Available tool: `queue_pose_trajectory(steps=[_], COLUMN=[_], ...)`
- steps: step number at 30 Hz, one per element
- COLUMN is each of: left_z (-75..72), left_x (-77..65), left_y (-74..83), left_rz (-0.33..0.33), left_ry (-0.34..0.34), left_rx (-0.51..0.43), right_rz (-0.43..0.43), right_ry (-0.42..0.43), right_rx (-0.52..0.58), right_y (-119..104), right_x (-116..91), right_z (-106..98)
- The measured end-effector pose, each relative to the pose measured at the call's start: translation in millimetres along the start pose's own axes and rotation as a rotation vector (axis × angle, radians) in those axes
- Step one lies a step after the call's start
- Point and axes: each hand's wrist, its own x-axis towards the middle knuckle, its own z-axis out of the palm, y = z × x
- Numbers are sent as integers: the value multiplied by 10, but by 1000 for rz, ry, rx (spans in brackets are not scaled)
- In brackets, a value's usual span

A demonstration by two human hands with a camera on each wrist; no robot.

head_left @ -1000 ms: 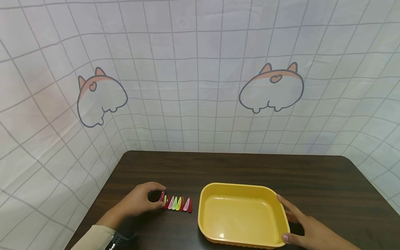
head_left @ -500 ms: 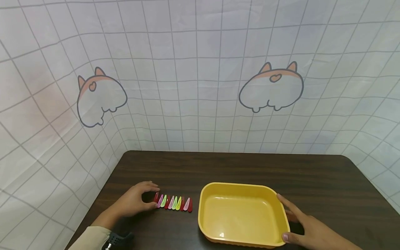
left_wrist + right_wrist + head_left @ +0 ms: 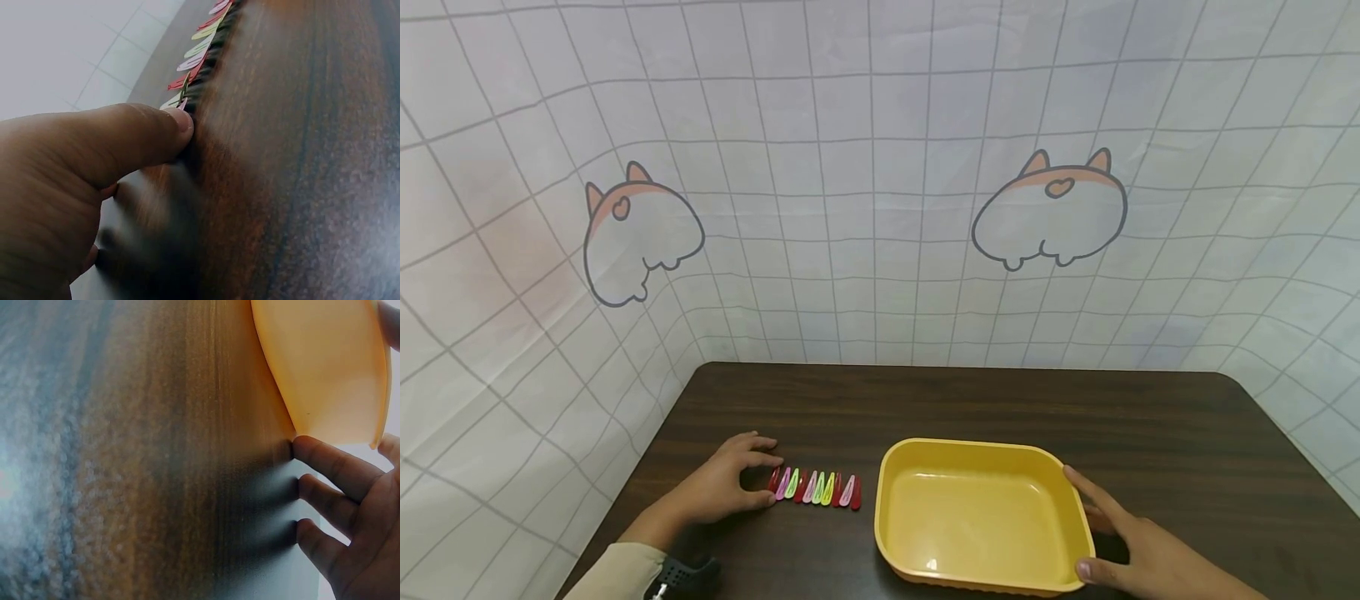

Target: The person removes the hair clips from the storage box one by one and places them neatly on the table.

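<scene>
A row of snap hair clips (image 3: pixel 808 486) in red, pink, green and yellow lies on the dark table. At its left end my left hand (image 3: pixel 718 483) pinches a red hair clip (image 3: pixel 773 478) lengthwise between thumb and index finger. In the left wrist view the thumb (image 3: pixel 144 131) hides that clip and overlaps the near end of the row. A yellow plastic basin (image 3: pixel 985 517) stands right of the clips. My right hand (image 3: pixel 1138 550) rests against the basin's right end with fingers fairly straight, thumb at the near corner, index finger farther back. Inside, the basin shows only bare floor.
The dark wooden table (image 3: pixel 820 400) ends at a white gridded curtain (image 3: pixel 850 208) behind and at both sides. A watch (image 3: pixel 681 575) sits on the left wrist below a pale sleeve (image 3: pixel 625 571).
My left hand has moved left with the red clip, uncovering a pink one, then lowered the red clip at the row's left end. The index finger shifted slightly. Right hand and basin stay put.
</scene>
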Motion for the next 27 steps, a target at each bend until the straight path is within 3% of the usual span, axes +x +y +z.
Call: queue_pose_trajectory(steps=[12, 17, 23, 27], left_z=[-42, -39, -3, -4], left_x=[-4, 1, 49, 85], left_y=[16, 82, 351, 599], left_rz=[-17, 8, 64, 77], left_ry=[-31, 19, 139, 162], left_rx=[-15, -17, 9, 9], right_rz=[-11, -11, -16, -16], right_ry=[-3, 2, 11, 47], right_rx=[-1, -19, -47, -74], right_y=[-17, -26, -18, 7], right_x=[8, 22, 11, 2], right_z=[5, 2, -13, -33])
